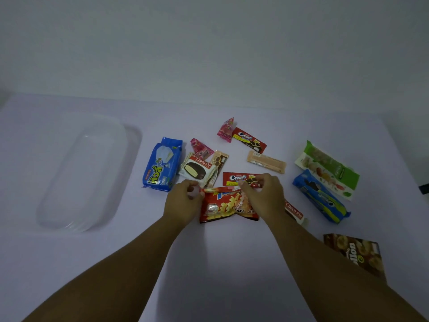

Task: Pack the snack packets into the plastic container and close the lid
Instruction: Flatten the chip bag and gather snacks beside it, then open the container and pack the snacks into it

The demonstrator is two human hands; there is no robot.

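A red chips packet (226,205) lies at the middle of the table. My left hand (184,199) pinches its top left corner, and my right hand (262,194) pinches its top right edge. A clear plastic container (86,173) sits at the left, apparently on or beside its clear lid. Other snack packets lie scattered around: a blue wafer pack (162,165), a Choco Pie (197,169), a red Cream-O pack (236,178) just behind my right hand, and a second Choco Pie (294,211) partly hidden by my right wrist.
Further packets lie beyond and to the right: two pink candy packs (225,130), another red Cream-O (249,139), a beige wafer stick (267,161), a green-and-white pack (327,169), a blue cookie pack (321,196) and a brown box (355,253). A wall stands behind the table.
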